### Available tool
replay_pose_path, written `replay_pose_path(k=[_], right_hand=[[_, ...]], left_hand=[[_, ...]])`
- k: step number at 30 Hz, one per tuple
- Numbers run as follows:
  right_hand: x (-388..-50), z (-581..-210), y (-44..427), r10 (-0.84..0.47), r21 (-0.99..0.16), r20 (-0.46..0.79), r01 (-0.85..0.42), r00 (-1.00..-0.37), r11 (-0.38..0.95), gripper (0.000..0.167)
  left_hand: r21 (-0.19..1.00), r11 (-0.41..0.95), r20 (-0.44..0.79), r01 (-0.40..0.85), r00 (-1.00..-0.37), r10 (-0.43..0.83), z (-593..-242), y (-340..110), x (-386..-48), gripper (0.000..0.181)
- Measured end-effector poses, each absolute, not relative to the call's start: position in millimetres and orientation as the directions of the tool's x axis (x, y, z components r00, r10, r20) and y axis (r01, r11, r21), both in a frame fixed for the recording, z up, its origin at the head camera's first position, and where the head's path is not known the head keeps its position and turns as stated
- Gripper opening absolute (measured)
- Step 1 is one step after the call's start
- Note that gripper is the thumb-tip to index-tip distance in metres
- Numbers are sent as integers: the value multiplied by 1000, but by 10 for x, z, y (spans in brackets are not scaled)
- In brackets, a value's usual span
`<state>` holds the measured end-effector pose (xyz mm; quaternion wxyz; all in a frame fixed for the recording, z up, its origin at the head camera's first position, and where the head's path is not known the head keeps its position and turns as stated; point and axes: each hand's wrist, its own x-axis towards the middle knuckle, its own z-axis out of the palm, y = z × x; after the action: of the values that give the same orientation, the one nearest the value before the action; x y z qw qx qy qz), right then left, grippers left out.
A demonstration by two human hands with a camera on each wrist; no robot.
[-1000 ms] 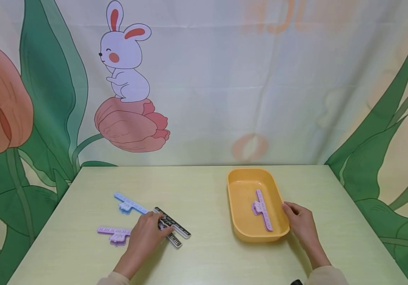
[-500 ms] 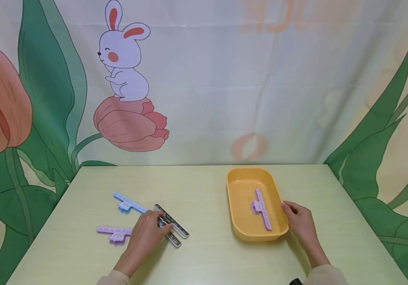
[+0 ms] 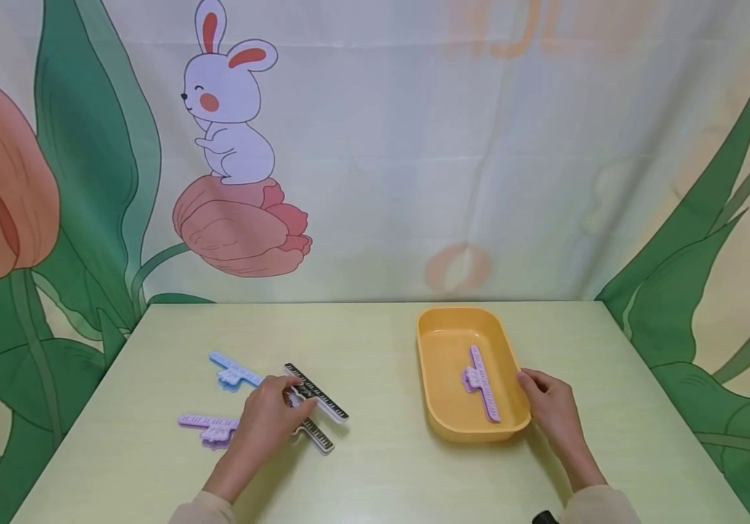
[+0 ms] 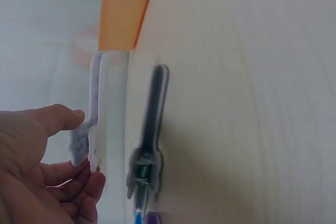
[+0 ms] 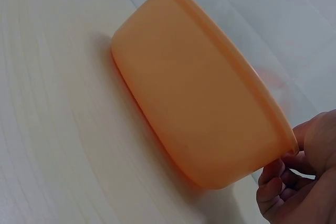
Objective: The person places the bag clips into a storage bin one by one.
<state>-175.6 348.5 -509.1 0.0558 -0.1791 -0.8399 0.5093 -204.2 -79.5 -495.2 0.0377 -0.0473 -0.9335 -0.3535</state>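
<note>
The thumb and fingers of the left hand point(image 3: 266, 415) pinch the grip of a raised black-and-white clip point(image 3: 325, 400), thumb on one side and fingertips on the other; the left wrist view shows it clear of the table point(image 3: 375, 480), its pale back turned to that camera. Just below those fingertips lies a second black-and-white clip point(image 3: 317, 437), one end poking out past the thumb. Beyond the knuckles, to their left, a blue clip point(image 3: 233, 369) lies slantwise; the hand covers its near end, so whether it touches the second black-and-white clip is hard to say. Left of the same hand, nearer the wrist, is a lilac clip point(image 3: 207, 422), partly hidden.

Well to the right of these fingers, the right hand point(image 3: 551, 400) pinches the rim of a yellow tray point(image 3: 443, 356) between thumb and fingers. Inside, just left of the right fingertips, rests a purple clip point(image 3: 484, 386). Farther out, behind both hands, hangs a printed backdrop point(image 3: 381, 145).
</note>
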Motion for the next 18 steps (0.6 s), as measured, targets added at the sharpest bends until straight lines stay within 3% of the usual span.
replay_pose_path(k=[18], right_hand=[[-1767,-5083,3489,362,-878,-98,252,-927,407,50]], left_hand=[[703,685,193,191,-978,75,-4477,-808,-2007,45]])
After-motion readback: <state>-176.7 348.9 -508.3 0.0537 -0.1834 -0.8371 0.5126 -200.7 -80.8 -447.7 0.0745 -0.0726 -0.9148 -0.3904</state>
